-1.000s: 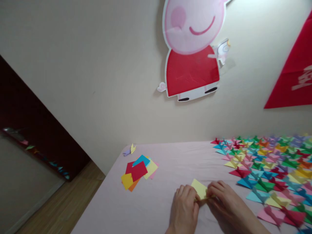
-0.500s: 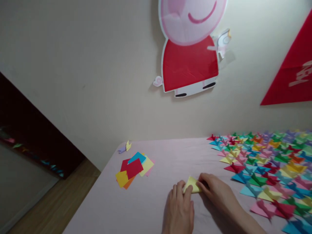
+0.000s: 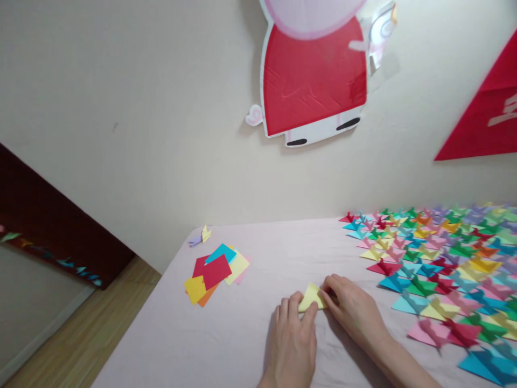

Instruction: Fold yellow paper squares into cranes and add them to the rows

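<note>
A small piece of pale yellow origami paper (image 3: 311,297), folded to a triangle with its point away from me, lies on the cloth-covered table between my hands. My left hand (image 3: 294,328) holds its left side down, the thumb on the near edge and the fingers at the left corner. At the right corner, my right hand (image 3: 348,304) pinches the paper between thumb and bent fingers. Those fingertips are partly hidden. To the right stand rows of folded paper cranes (image 3: 434,286) in many colours.
Loose coloured paper squares (image 3: 217,272) overlap on the left of the pinkish table cover (image 3: 161,345). Two small folded paper pieces (image 3: 201,236), yellow and purple, sit at the far left corner. Behind is a wall with a cartoon cutout (image 3: 315,81) and a red banner (image 3: 480,116).
The view has tilted down slightly, so the wall cutout sits higher. Both hands remain on the yellow paper, with only slight finger movement.
</note>
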Demonstrator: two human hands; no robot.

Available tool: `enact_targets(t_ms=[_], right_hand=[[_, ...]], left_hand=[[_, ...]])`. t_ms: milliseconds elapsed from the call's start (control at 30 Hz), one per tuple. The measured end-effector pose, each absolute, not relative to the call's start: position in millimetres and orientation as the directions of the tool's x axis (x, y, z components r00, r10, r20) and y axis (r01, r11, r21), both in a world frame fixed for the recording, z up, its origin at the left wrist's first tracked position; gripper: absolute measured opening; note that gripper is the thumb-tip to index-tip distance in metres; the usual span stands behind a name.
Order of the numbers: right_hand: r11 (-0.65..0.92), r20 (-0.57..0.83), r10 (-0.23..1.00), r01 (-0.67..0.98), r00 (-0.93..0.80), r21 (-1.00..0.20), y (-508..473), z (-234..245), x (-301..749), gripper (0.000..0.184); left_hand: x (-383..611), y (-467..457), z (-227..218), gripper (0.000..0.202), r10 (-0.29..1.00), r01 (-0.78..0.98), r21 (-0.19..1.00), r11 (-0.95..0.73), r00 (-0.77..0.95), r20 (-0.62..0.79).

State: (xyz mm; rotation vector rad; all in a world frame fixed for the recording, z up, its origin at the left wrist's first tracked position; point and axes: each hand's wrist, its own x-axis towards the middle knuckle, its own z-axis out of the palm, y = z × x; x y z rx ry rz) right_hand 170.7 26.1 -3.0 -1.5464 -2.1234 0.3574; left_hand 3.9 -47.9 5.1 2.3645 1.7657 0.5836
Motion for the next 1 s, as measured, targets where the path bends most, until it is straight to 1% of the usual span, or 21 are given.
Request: enact_targets(t_ms=[267,367,433,500,600,667,800,1000], right_hand=[[0.333,0.238,0.940,0.819,-0.246,-0.468,28.0,1.6,168.7,0.015],[0.332,0.242,0.940,0.815,-0.242,-0.475,27.2,1.4,168.0,0.016],[0.335,0.252,0.938,0.811,-0.239,-0.480,26.9,0.3,167.7,0.016],[0.336,0.254,0.937,0.809,-0.238,-0.482,27.2,-0.8,167.5,0.015],[0.325,0.235,0.943,0.810,-0.237,-0.487,28.3,-1.7,167.3,0.015],[0.315,0.219,0.947,0.811,-0.235,-0.492,29.1,-1.5,167.2,0.015],[0.299,0.206,0.953,0.812,-0.223,-0.502,29.7,-0.1,166.8,0.013],[0.282,0.212,0.957,0.814,-0.200,-0.508,28.8,1.9,165.8,0.013]], left_hand=[[4.7,-46.0,5.2,0.056,0.945,0.885,0.349,-0.308,0.241,0.221],[4.8,-45.4,5.7,0.055,0.946,0.890,0.336,-0.307,0.247,0.209],[4.7,-45.3,3.6,0.055,0.943,0.900,0.303,-0.313,0.256,0.212],[5.5,-45.8,-1.9,0.055,0.931,0.910,0.245,-0.335,0.280,0.234],[9.6,-47.6,-15.3,0.053,0.896,0.912,0.171,-0.373,0.306,0.322],[13.2,-48.6,-24.3,0.052,0.876,0.899,0.180,-0.399,0.316,0.364],[16.3,-48.6,-33.7,0.057,0.865,0.872,0.199,-0.447,0.365,0.344],[15.2,-46.5,-35.6,0.059,0.872,0.879,0.187,-0.439,0.366,0.326]])
